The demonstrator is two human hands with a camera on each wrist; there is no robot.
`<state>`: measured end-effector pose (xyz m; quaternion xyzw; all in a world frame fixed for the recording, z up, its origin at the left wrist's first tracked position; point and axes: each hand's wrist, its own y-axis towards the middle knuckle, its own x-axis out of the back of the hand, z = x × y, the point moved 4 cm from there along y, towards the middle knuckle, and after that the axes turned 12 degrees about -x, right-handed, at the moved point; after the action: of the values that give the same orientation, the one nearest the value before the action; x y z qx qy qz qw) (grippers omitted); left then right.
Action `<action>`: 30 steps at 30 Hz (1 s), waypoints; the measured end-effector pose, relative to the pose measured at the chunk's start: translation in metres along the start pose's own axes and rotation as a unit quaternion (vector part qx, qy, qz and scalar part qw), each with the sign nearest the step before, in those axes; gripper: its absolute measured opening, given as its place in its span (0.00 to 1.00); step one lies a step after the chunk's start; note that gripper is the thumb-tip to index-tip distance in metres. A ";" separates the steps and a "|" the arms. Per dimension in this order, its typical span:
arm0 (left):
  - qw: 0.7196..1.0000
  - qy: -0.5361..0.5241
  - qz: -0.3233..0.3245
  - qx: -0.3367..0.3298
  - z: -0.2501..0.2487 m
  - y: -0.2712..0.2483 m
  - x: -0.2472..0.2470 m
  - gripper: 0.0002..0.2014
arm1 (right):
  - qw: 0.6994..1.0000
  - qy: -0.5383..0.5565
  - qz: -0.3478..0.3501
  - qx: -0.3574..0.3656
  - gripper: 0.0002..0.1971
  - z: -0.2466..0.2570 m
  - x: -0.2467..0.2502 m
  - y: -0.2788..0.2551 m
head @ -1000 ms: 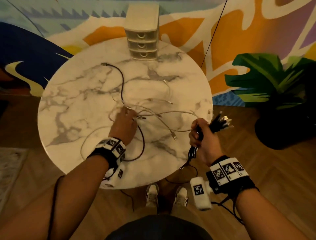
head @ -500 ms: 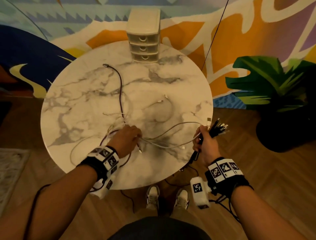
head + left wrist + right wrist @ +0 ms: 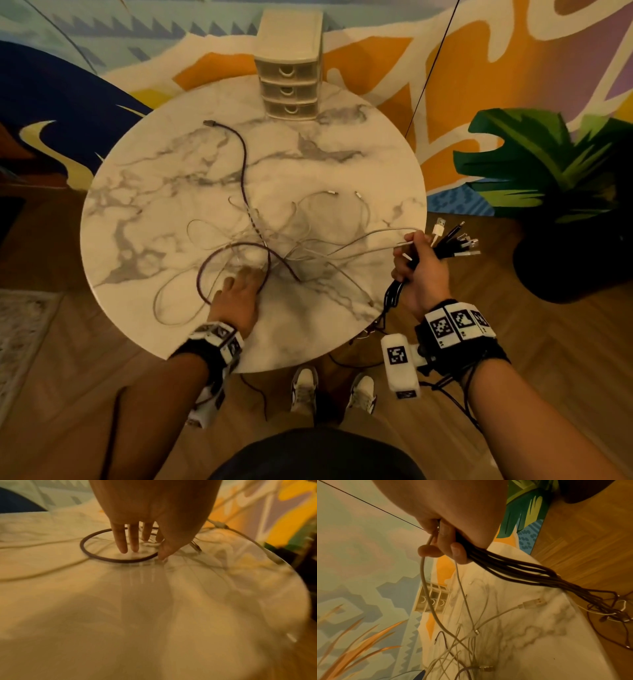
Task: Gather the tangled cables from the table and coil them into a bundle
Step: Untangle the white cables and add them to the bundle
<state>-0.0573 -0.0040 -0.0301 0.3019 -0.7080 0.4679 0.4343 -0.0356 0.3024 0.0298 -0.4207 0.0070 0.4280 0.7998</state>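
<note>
Thin white cables lie tangled on the round marble table, crossed by a dark braided cable that curls into a loop. My left hand reaches down inside that loop, and its straight fingertips touch the tabletop among the white strands. My right hand hovers at the table's right edge and grips a bundle of dark cables. The bundle's plugs stick out past the fist. Two white cables run from this fist down into the tangle.
A small beige drawer unit stands at the table's far edge. A dark potted plant sits on the wooden floor to the right. The bundle's loose ends hang off the table's near right rim. My shoes show below the table.
My left hand has slid nearer to me, dragging the tangle; the dark cable now loops around its fingers. The right hand keeps its grip at the table's right edge.
</note>
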 end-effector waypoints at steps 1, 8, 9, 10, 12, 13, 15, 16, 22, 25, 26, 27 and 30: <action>1.000 0.005 -0.009 0.020 0.005 0.007 0.011 0.31 | 1.000 0.002 0.005 -0.001 0.13 0.001 0.000 0.000; 0.939 0.170 -0.145 -0.263 -0.099 0.008 0.044 0.11 | 1.000 0.001 0.007 -0.011 0.13 0.005 -0.006 -0.004; 0.927 0.184 -0.142 -0.294 -0.120 0.006 0.043 0.11 | 1.000 0.000 0.006 -0.012 0.13 0.005 -0.006 -0.004; 0.918 0.194 -0.138 -0.318 -0.137 0.005 0.041 0.11 | 1.000 -0.001 0.006 -0.011 0.13 0.006 -0.006 -0.005; 0.911 0.200 -0.126 -0.338 -0.159 0.010 0.041 0.10 | 1.000 -0.006 0.008 -0.009 0.13 0.008 -0.005 -0.007; 0.909 0.200 -0.121 -0.345 -0.168 0.013 0.041 0.10 | 1.000 -0.011 0.010 -0.009 0.12 0.008 -0.004 -0.008; 0.908 0.177 -0.060 -0.374 -0.181 0.022 0.037 0.16 | 1.000 -0.016 0.018 -0.014 0.12 0.008 -0.003 -0.010; 0.909 0.159 -0.001 -0.385 -0.185 0.029 0.029 0.21 | 0.999 -0.017 0.024 -0.019 0.12 0.008 -0.003 -0.011; 0.939 0.111 0.058 -0.320 -0.169 0.059 0.003 0.20 | 0.999 -0.023 0.028 -0.030 0.12 0.010 0.003 -0.010; 0.931 0.046 -0.011 -0.361 -0.163 0.050 0.010 0.12 | 0.999 -0.018 0.008 -0.034 0.12 0.011 0.007 -0.003; 0.938 -0.024 -0.052 -0.342 -0.158 0.046 0.020 0.12 | 0.999 -0.017 0.003 -0.038 0.13 0.010 0.007 -0.001; 0.942 -0.097 -0.100 -0.305 -0.151 0.043 0.032 0.12 | 0.999 -0.021 -0.002 -0.041 0.13 0.009 0.006 0.002; 0.912 -0.325 -0.196 -0.155 -0.128 0.040 0.068 0.11 | 0.996 -0.066 -0.007 -0.059 0.15 0.007 -0.006 0.008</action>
<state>-0.0777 0.1283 0.0390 0.4987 -0.8004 0.1338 0.3046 -0.0468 0.3055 0.0312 -0.4382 -0.0739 0.4485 0.7755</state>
